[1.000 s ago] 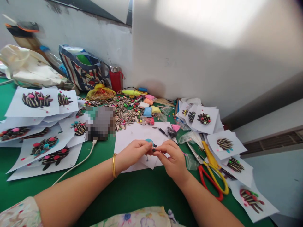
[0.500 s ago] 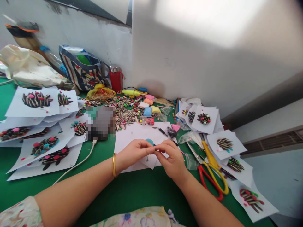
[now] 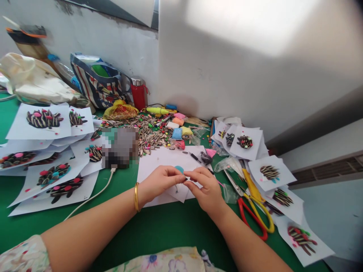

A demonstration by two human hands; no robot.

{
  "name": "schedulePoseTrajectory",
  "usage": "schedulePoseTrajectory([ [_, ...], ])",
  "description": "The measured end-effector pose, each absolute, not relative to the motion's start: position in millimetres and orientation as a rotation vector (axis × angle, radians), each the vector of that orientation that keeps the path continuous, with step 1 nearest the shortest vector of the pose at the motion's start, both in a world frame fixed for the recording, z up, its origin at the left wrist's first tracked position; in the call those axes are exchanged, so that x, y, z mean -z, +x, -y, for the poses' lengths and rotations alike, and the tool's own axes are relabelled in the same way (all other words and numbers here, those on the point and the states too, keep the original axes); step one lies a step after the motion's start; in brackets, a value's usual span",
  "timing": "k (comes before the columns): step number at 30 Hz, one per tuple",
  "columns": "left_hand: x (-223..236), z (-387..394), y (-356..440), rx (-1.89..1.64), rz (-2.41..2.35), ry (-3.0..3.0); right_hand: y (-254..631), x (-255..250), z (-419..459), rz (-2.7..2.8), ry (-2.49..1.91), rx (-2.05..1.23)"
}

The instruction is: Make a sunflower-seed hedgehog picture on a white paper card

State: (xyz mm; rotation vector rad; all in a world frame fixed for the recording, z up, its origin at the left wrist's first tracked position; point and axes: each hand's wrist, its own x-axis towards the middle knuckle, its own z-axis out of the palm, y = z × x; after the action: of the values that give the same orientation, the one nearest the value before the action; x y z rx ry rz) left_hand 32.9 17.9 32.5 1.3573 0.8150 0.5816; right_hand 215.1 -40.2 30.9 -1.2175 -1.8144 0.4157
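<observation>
Over the white paper (image 3: 153, 162), my left hand (image 3: 163, 183) and my right hand (image 3: 206, 190) meet fingertip to fingertip. Both are closed in a pinch around a small dark bit (image 3: 185, 179), too small to make out exactly. Part of a light blue round shape (image 3: 179, 169) shows on the paper behind my fingers. Smaller white sheets lie under my hands, mostly covered. A black pen (image 3: 197, 158) rests on the paper to the right, beside a black lump in clear wrap (image 3: 206, 158).
Loose striped sunflower seeds (image 3: 151, 136) and coloured clay packs (image 3: 177, 133) lie behind the paper. Scissors (image 3: 252, 211) and a yellow cutter (image 3: 251, 186) are at right. Seed-decorated cards (image 3: 61, 173) pile up on both sides. A white cable (image 3: 98, 198) crosses the green table at left.
My fingertips have parted slightly, and the dark bit between them shows more. Both hands stay over the same spot on the paper.
</observation>
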Motion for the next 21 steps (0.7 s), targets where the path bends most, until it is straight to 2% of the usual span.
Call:
schedulePoseTrajectory([
  [5,-35.2,-22.2,30.3,-0.578,-0.827,1.517,221.3,-33.3,37.9,1.805,-1.236,-0.45],
  [10,-28.8,-44.1,17.0,-0.711,-0.974,2.107,233.2,-24.0,31.1,1.842,-1.489,-0.535],
  [14,-19.1,-57.3,8.8,-0.523,-0.876,2.508,233.5,-14.5,27.1,1.999,-1.535,-0.583],
  [21,-16.8,-57.4,9.0,-0.342,-0.893,2.615,228.2,-10.6,24.3,2.093,-1.562,-0.479],
])
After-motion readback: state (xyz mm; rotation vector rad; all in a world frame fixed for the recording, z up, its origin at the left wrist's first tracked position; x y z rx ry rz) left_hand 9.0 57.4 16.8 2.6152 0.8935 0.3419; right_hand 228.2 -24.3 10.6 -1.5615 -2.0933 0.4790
